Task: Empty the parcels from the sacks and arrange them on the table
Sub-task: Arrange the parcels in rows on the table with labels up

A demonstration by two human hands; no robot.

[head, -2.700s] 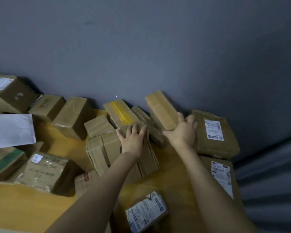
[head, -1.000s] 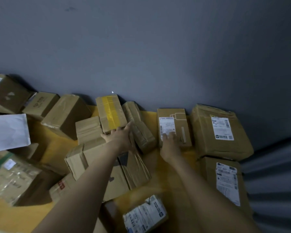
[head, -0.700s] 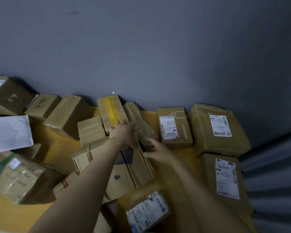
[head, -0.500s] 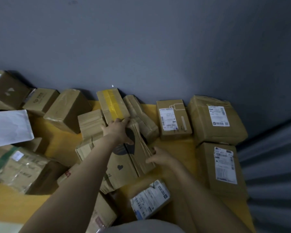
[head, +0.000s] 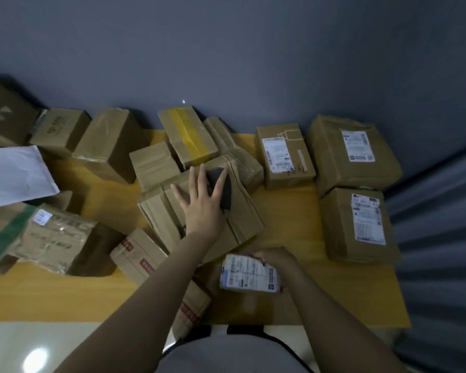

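Parcel sorting on the worktop (head: pixel 288 211).
Left hand (head: pixel 203 203), fingers spread, presses the large box (head: pixel 242 219); right hand (head: pixel 276 258) grips a labelled parcel (head: pixel 248 274) (blurred).

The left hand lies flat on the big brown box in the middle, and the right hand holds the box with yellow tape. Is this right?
One part is wrong. The head view shows the right hand holding the small white-labelled parcel near the front edge of the table; the yellow-taped box lies by the wall. The left hand on the big brown box is right.
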